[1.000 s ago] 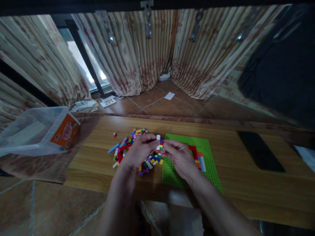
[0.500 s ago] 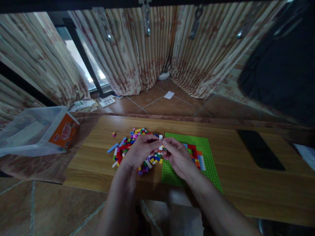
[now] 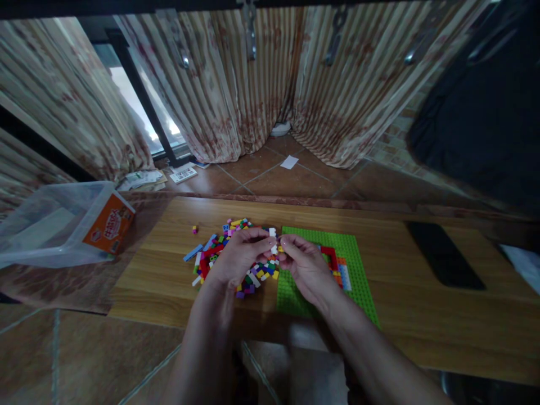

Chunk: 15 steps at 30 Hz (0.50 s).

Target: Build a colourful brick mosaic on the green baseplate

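My left hand (image 3: 237, 260) and my right hand (image 3: 307, 268) meet above the wooden table (image 3: 405, 292), fingertips pinched together on a small white brick (image 3: 274, 248). Beneath the left hand lies a heap of small coloured bricks (image 3: 219, 253). A green baseplate (image 3: 354, 264) sits under and right of the right hand, carrying a partial frame of red, orange and white bricks (image 3: 340, 269). One white brick (image 3: 272, 232) shows just above my fingertips.
A black phone (image 3: 441, 254) lies on the table at the right. A clear plastic bin (image 3: 46, 225) with an orange box (image 3: 108, 224) stands off the table's left end. Curtains hang behind, papers lie on the tiled floor.
Both hands have stayed together over the edge of the heap, shifting slightly upward in view; the fingers keep working the small white brick between them.
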{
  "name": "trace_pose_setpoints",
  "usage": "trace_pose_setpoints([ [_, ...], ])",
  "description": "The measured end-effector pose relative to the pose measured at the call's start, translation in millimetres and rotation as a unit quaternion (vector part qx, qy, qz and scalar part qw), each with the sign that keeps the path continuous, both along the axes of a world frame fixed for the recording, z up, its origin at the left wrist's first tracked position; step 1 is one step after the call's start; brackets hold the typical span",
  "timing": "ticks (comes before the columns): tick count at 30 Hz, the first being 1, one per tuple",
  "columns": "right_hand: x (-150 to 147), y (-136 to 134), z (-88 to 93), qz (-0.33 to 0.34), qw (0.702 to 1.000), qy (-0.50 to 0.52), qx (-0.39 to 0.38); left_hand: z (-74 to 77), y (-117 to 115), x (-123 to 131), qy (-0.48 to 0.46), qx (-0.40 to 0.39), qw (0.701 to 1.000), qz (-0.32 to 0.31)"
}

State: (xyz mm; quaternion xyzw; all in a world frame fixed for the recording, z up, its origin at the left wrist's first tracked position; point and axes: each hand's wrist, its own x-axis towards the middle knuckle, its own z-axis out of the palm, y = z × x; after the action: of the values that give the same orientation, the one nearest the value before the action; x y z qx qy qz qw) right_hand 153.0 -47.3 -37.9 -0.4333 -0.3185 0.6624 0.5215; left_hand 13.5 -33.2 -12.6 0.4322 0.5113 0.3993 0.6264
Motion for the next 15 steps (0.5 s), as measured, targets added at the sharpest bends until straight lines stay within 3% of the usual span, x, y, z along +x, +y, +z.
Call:
trace_pose_setpoints([
  [3, 1, 2, -10.9, 0.0, 0.986, -0.159, 0.04, -7.8, 3, -11, 0.108, 0.039, 0.993, 0.035],
  [8, 3, 1, -20.4, 0.038, 0.9, -0.407, 0.155, -15.4, 2, -22, 0.24, 0.098, 0.966, 0.005],
  [11, 3, -2, -15.9, 0.063, 0.879, -0.429, 0.198, -15.8, 1, -22, 0.259, 0.112, 0.959, 0.004],
  [15, 2, -6, -9.5, 0.11, 0.891, -0.372, 0.235, -15.8, 1, -22, 0.242, 0.113, 0.964, -0.006],
])
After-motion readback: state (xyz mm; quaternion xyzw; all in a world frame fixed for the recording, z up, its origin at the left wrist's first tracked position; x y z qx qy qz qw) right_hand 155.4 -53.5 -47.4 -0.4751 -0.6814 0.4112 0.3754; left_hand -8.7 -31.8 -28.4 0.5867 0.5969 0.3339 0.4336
